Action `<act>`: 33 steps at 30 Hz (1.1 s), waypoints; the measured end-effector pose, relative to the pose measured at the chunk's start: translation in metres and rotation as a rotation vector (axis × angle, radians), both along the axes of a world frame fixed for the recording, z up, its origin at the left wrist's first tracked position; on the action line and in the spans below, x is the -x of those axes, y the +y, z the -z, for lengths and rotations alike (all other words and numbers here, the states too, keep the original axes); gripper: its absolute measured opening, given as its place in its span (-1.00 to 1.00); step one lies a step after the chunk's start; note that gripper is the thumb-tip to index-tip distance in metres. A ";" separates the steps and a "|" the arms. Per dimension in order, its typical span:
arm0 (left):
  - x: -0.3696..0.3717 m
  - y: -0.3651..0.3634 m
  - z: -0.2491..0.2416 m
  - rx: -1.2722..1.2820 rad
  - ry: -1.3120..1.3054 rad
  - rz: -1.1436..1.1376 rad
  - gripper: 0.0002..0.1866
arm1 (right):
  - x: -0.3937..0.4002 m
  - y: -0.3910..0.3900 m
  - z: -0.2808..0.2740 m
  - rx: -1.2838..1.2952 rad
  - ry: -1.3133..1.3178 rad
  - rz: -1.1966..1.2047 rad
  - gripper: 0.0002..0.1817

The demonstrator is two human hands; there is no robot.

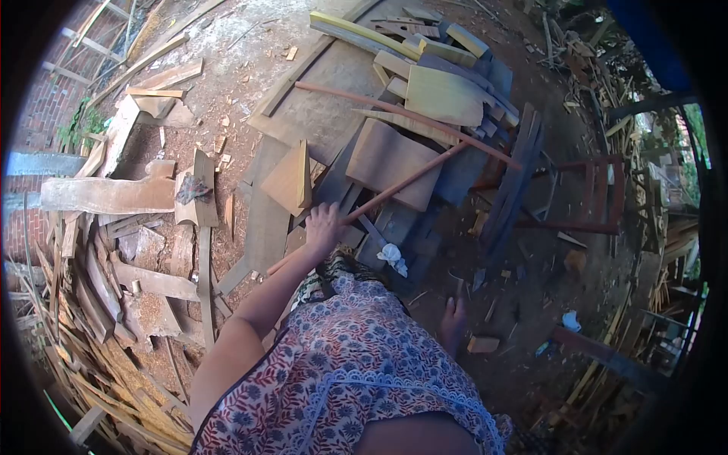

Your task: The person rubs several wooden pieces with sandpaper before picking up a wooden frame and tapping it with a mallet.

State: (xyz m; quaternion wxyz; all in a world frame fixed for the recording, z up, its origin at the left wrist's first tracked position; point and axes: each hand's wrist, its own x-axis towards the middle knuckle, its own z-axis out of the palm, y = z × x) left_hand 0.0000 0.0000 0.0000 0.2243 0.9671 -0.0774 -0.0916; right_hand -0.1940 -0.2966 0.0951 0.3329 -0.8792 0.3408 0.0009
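Observation:
My left hand [324, 224] is wrapped round a long brown wooden rod [402, 180], which slants from beside my forearm up to the right over a pile of boards. A curved brown wooden panel [390, 161] lies under the rod's upper part. Just left of it, a wedge-shaped wooden block [288, 182] rests beyond my fingers. Low on my right side, my right hand [453, 318] is in shadow with its fingers closed. Something thin projects upward from it, and I cannot tell what it is. A crumpled white scrap [393, 259] lies between my hands.
A second long rod [394, 105] crosses the pile near a pale yellowish board [446, 95]. On the right a wooden chair [599, 193] lies tipped over. A rough plank bench [114, 194] stands at left, with wood strips [98, 387] heaped below it. Wood chips litter the ground.

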 end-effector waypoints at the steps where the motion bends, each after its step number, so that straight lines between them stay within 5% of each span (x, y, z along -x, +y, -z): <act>1: 0.002 -0.001 0.005 -0.025 0.077 -0.030 -0.41 | -0.013 0.001 -0.011 -0.002 0.093 -0.029 -0.59; 5: 0.004 0.011 0.018 -0.164 0.158 0.029 -0.59 | -0.033 -0.009 -0.007 -0.072 0.026 -0.178 -0.61; 9: 0.015 0.008 0.009 -0.035 0.235 0.052 -0.64 | -0.021 -0.041 -0.011 -0.001 0.026 -0.217 -0.60; 12: 0.026 0.011 -0.043 0.066 0.387 0.182 -0.68 | -0.009 -0.052 -0.012 0.002 -0.004 -0.196 -0.60; 14: 0.039 0.009 -0.091 0.432 0.776 0.022 -0.66 | 0.003 -0.062 0.009 -0.109 -0.087 -0.187 -0.62; 15: 0.047 0.010 -0.116 0.411 0.765 0.032 -0.66 | 0.007 -0.066 0.019 -0.123 -0.103 -0.173 -0.62; 20: 0.088 0.020 -0.242 0.694 1.075 0.032 -0.44 | 0.013 -0.078 0.042 -0.069 -0.375 -0.359 -0.69; 22: 0.107 0.021 -0.277 1.083 0.875 -0.055 -0.31 | 0.009 -0.081 0.039 -0.118 -0.372 -0.360 -0.68; 23: 0.111 0.028 -0.278 1.055 0.879 -0.043 -0.31 | 0.007 -0.083 0.036 -0.150 -0.361 -0.386 -0.68; 25: 0.110 0.036 -0.282 1.723 0.875 -0.125 -0.19 | 0.003 -0.090 0.035 -0.152 -0.312 -0.399 -0.69; 28: 0.101 0.030 -0.303 2.075 0.634 0.016 -0.07 | -0.005 -0.091 0.021 -0.176 -0.250 -0.425 -0.70; 32: 0.074 0.018 -0.328 1.782 -0.236 -0.117 -0.26 | -0.017 -0.080 -0.004 -0.215 -0.351 -0.398 -0.68; 33: 0.064 -0.002 -0.339 1.322 -0.501 -0.549 -0.43 | -0.020 -0.075 -0.004 -0.218 -0.360 -0.402 -0.68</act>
